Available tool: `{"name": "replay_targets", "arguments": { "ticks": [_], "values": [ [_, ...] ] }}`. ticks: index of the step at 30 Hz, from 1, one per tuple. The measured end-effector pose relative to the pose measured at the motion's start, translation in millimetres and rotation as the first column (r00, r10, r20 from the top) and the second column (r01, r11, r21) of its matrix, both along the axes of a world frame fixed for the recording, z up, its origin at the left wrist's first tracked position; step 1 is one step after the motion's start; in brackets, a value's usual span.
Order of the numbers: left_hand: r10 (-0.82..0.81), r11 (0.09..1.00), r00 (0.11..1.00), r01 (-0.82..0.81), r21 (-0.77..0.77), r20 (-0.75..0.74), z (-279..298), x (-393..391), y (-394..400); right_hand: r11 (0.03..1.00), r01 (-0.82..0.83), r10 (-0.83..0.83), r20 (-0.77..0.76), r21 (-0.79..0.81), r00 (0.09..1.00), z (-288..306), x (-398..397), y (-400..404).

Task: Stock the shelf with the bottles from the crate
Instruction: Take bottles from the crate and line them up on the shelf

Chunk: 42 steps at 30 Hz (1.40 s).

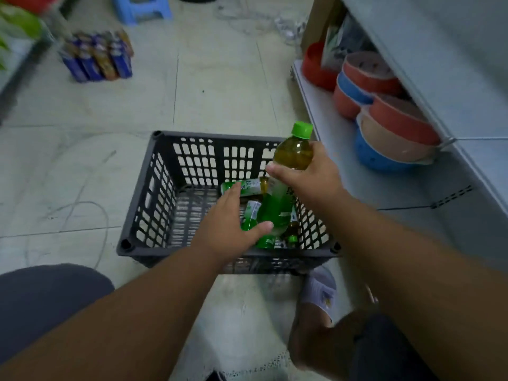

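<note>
Gripping a bottle (294, 152), right hand (310, 177) hides its label; left hand (228, 224) spread open.

The crate's (154, 188) left half is lying bare, giving room to reach in; bottles (253, 213) are crowding its right. Stacked bowls (390, 125) are filling the shelf (330, 127) beside it.

A small shop — stocked shelf (343, 149) of plastic bowls (390, 125), floor multipack (96, 56).

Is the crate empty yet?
No. Several green-labelled bottles still lie on their sides in the crate; the right hand grips one more above it, cap up.
</note>
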<state>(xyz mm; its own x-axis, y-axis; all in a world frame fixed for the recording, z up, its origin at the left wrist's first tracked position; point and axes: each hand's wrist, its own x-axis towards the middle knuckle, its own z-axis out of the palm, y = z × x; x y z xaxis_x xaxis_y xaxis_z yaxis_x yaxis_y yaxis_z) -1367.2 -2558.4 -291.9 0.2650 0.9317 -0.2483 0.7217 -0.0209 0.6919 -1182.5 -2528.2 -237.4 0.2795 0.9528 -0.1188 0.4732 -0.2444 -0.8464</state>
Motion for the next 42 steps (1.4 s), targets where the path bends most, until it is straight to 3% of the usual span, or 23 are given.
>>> {"name": "replay_targets", "arguments": {
  "ticks": [7, 12, 18, 24, 33, 42],
  "values": [
    [-0.085, 0.982, 0.983, 0.056, 0.178, 0.160, 113, 24, -51, 0.956, 0.063, -0.085, 0.065, 0.287, 0.994, 129, -1, -82],
    [-0.169, 0.971, 0.930, 0.100, 0.217, 0.328, 163, 56, -95, 0.913, 0.153, -0.181, 0.038, 0.379, 0.983, 190, 11, -149],
    [-0.310, 0.933, 0.855, 0.191, 0.305, 0.416, 190, 97, -131, 0.858, 0.272, -0.358, 0.126, 0.436, 0.925, 228, 32, -218],
    [-0.524, 0.851, 0.717, 0.419, 0.317, 0.459, 204, 158, -149, 0.773, 0.426, -0.548, 0.156, 0.469, 0.822, 238, 78, -262],
    [-0.780, 0.626, 0.560, 0.686, 0.370, 0.280, 182, 299, -184, 0.587, 0.697, -0.806, 0.218, 0.413, 0.550, 222, 181, -343],
    [-0.957, 0.236, 0.287, 0.862, 0.449, -0.048, 145, 432, -254, 0.312, 0.879, -0.942, 0.237, 0.360, 0.237, 186, 273, -428]
  ]
}}
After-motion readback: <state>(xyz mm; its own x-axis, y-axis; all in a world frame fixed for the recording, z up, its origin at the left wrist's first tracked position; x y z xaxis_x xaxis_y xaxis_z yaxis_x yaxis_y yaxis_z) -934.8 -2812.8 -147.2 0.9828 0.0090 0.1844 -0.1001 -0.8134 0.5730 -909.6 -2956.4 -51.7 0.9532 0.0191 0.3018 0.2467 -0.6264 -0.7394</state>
